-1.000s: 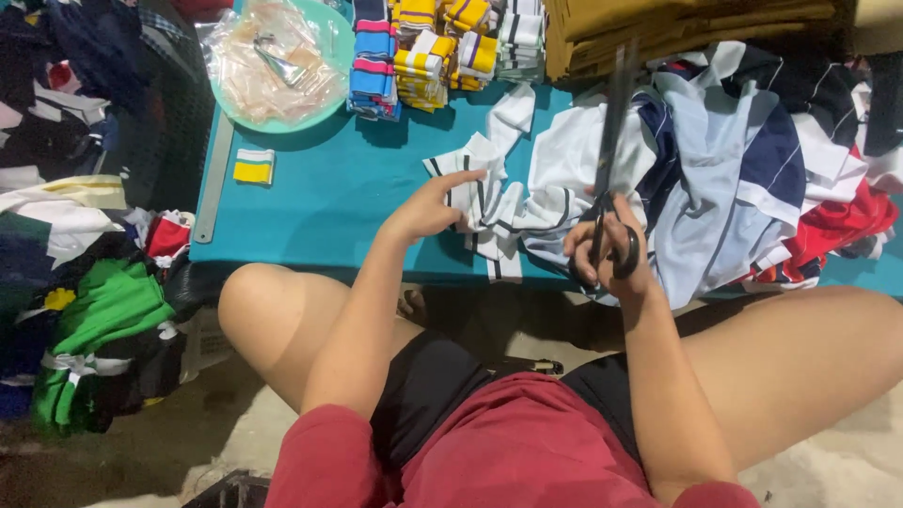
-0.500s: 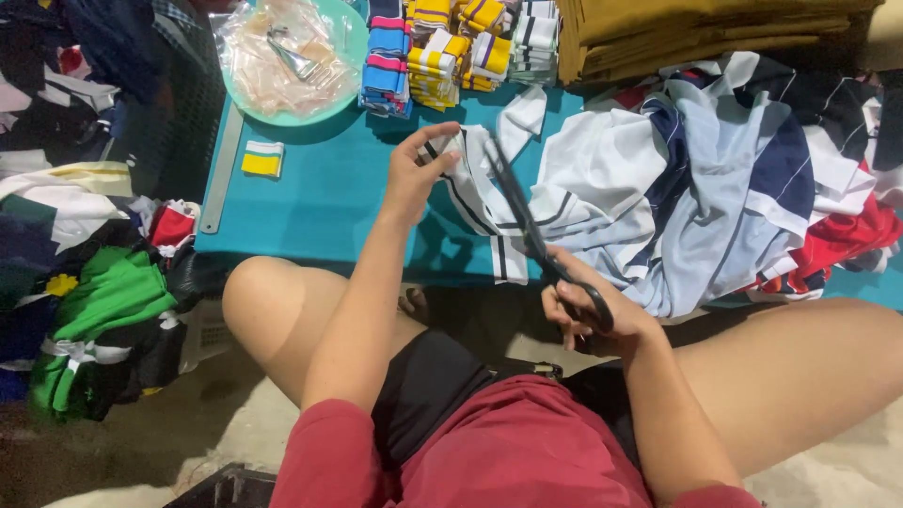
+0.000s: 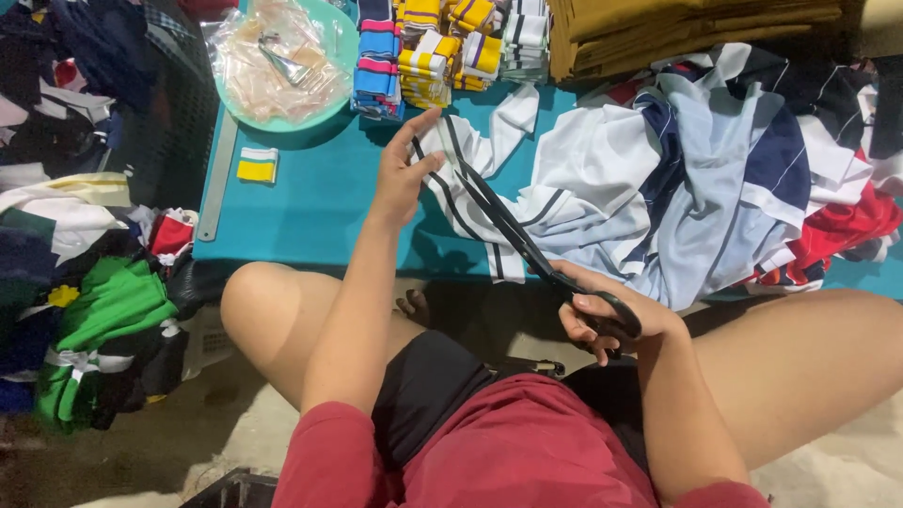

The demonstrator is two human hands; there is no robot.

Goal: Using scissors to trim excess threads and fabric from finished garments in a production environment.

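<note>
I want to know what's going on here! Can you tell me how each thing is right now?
Scissors: open, blades on the cloth.
Right hand: gripping the scissor handles.
Left hand: holding the striped cloth.
Plastic bag: crumpled, in the green bowl.
Ruler: lying flat.

Dark metal scissors (image 3: 513, 230), smooth cloth (image 3: 602, 179)
</note>
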